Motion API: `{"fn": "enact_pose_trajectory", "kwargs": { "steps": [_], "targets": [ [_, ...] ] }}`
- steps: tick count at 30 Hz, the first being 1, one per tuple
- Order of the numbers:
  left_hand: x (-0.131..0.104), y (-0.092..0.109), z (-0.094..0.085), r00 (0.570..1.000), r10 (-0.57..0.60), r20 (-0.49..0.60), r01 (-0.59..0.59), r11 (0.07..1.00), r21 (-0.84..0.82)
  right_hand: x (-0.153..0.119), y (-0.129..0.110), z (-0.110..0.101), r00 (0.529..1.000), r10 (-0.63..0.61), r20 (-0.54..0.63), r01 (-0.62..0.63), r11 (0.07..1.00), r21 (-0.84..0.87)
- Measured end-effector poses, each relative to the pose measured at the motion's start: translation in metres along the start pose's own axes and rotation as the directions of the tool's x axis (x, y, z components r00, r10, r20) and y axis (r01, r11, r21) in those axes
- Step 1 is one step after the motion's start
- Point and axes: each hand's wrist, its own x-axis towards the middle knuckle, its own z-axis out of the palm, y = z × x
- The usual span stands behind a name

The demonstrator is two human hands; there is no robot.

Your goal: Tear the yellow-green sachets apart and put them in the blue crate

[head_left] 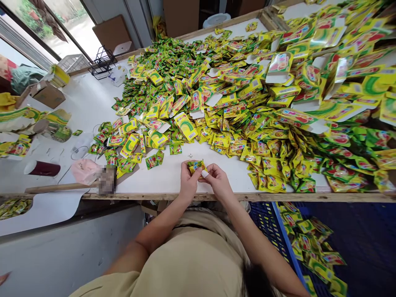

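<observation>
Both hands meet at the table's front edge around small yellow and green sachets [196, 166]; several may be stacked there, but I cannot tell how many. My left hand [188, 181] is closed on them, its thumb across the front. My right hand [219, 180] pinches at their right side, with something white on the thumb. Beyond my hands lie loose green sachets [154, 160] and a yellow box [185, 126] with a barcode. To the right, yellow sachets [272, 167] are heaped up to the front edge.
A large pile of flattish printed boxes [244, 88] and green sachets [167, 53] covers much of the white table [83, 103]. At left are a dark red cup [42, 168], pink plastic [85, 171] and a black wire rack [103, 64]. A blue crate [283, 235] with packets stands below right.
</observation>
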Motion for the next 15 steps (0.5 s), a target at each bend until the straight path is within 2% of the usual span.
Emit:
{"fn": "enact_pose_trajectory", "kwargs": {
  "steps": [2, 4, 6, 8, 10, 12, 14, 15],
  "targets": [
    [0.0, 0.003, -0.003, 1.0, 0.004, 0.009, -0.005, 0.997, 0.073, -0.001, -0.003, -0.005, 0.994, -0.113, -0.014, 0.109, 0.983, -0.148],
    [-0.001, 0.007, -0.006, 0.997, 0.031, 0.064, -0.045, 0.972, 0.23, -0.003, -0.01, -0.01, 0.964, -0.264, 0.016, 0.255, 0.914, -0.316],
    [-0.003, 0.009, -0.008, 0.98, 0.057, 0.188, -0.129, 0.91, 0.393, -0.003, -0.019, -0.016, 0.931, -0.328, 0.161, 0.365, 0.819, -0.442],
    [-0.007, 0.008, -0.009, 0.953, 0.05, 0.299, -0.203, 0.838, 0.507, 0.0, -0.024, -0.021, 0.909, -0.25, 0.333, 0.4, 0.744, -0.535],
    [-0.013, 0.005, -0.009, 0.937, -0.005, 0.348, -0.208, 0.794, 0.571, 0.004, -0.022, -0.025, 0.913, -0.119, 0.391, 0.358, 0.692, -0.627],
    [-0.016, 0.001, -0.009, 0.92, -0.081, 0.384, -0.188, 0.769, 0.612, 0.008, -0.015, -0.028, 0.937, -0.031, 0.347, 0.287, 0.634, -0.718],
    [-0.012, 0.001, -0.01, 0.889, -0.129, 0.44, -0.211, 0.736, 0.643, 0.011, -0.005, -0.032, 0.961, -0.012, 0.275, 0.233, 0.565, -0.791],
    [-0.005, 0.003, -0.01, 0.887, -0.119, 0.446, -0.237, 0.712, 0.661, 0.012, 0.0, -0.035, 0.971, -0.023, 0.236, 0.212, 0.533, -0.819]
  ]
}}
